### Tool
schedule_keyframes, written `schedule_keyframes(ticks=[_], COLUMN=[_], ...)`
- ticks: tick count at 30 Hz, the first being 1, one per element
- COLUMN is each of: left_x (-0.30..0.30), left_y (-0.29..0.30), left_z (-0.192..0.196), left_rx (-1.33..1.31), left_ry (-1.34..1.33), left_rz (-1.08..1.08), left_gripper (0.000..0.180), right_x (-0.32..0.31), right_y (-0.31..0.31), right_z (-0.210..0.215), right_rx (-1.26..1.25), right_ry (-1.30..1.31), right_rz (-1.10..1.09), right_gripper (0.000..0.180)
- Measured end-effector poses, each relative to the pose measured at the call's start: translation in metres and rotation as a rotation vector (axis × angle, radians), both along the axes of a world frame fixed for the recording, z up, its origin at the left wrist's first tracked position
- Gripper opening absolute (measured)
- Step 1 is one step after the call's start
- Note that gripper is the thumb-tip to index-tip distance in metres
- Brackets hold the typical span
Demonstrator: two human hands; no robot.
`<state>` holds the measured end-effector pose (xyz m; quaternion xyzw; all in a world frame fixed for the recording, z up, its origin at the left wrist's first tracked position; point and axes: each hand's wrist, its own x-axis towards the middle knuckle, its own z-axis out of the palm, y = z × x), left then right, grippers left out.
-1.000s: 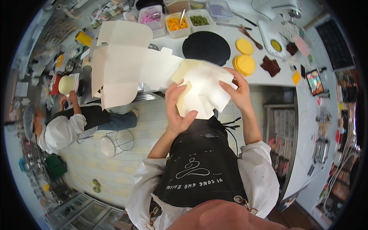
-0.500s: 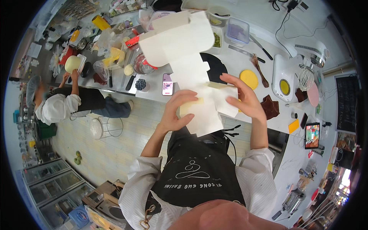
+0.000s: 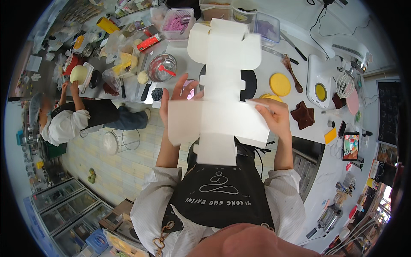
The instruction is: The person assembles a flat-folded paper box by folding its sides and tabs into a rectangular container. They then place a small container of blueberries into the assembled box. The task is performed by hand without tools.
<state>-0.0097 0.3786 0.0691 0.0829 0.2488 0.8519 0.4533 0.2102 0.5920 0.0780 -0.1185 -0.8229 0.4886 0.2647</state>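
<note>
Busy bakery kitchen seen from above. A long white desk (image 3: 274, 55) runs across the top and bends down the right side, and the floor below it is pale yellow tile (image 3: 124, 167). Bottom left there's a row of glass-door fridges (image 3: 64, 205).

Both hands are holding up a big flat white cardboard box blank (image 3: 218, 90), unfolded in a cross shape with flaps, in the air between the person and the desk, so it hides a good part of the desk. The left hand (image 3: 173, 96) is behind the blank's left edge with the fingers spread wide. The right hand (image 3: 274, 115) is closed on the right flap, pinching its edge.

On the desk: clear plastic tubs along the back, one with pink stuff (image 3: 177, 21) and one purple (image 3: 266, 26). There's a round black board (image 3: 248, 83) mostly hidden behind the blank, yellow round discs (image 3: 279, 84) beside it, and dark brown star-shaped pieces (image 3: 303, 115) further right. A white stand mixer (image 3: 338, 64) sits on the right end with a yellow-filled bowl. A small yellow card (image 3: 330, 135) and a tablet with a bright screen (image 3: 351, 145) are near the desk's right edge. A red packet (image 3: 150, 42) and a yellow box (image 3: 107, 25) lie on the cluttered left end.

Another person in white with a hair cover (image 3: 64, 120) works at the left end of the desk, next to a white stool (image 3: 113, 141).
</note>
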Motion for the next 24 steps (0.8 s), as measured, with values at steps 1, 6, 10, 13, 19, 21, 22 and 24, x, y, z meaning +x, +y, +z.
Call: schedule_keyframes(ticks=[1, 6, 10, 13, 19, 21, 22, 24], left_x=[-0.004, -0.006, -0.015, -0.026, -0.012, 0.003, 0.006, 0.002], left_y=[0.003, 0.009, 0.006, 0.004, 0.002, -0.003, -0.005, -0.01], left_z=[-0.002, -0.008, -0.008, -0.022, -0.018, -0.011, -0.008, -0.014], left_rx=[-0.004, -0.292, -0.31, -0.338, -0.58, -0.622, -0.641, -0.567], left_ry=[0.003, 0.13, 0.239, 0.469, 0.78, 0.731, 0.71, 0.646], left_rz=[-0.044, -0.15, -0.273, -0.382, -0.32, -0.197, -0.138, -0.092], left_gripper=[0.068, 0.052, 0.043, 0.035, 0.02, 0.018, 0.018, 0.016], right_x=[0.001, 0.002, 0.005, 0.004, -0.003, -0.006, -0.003, 0.007], right_y=[-0.002, -0.018, -0.023, -0.027, -0.04, -0.034, -0.028, -0.008], right_z=[0.001, 0.008, 0.01, 0.01, 0.0, -0.001, -0.002, -0.019], right_rx=[0.052, 0.213, 0.307, 0.352, 0.23, -0.017, -0.48, -1.124], right_ry=[0.022, 0.035, 0.035, -0.005, -0.129, -0.043, -0.076, -0.106], right_rz=[0.025, 0.087, 0.095, 0.134, 0.335, 0.468, 0.476, 0.41], right_gripper=[0.016, 0.026, 0.034, 0.037, 0.027, 0.026, 0.028, 0.034])
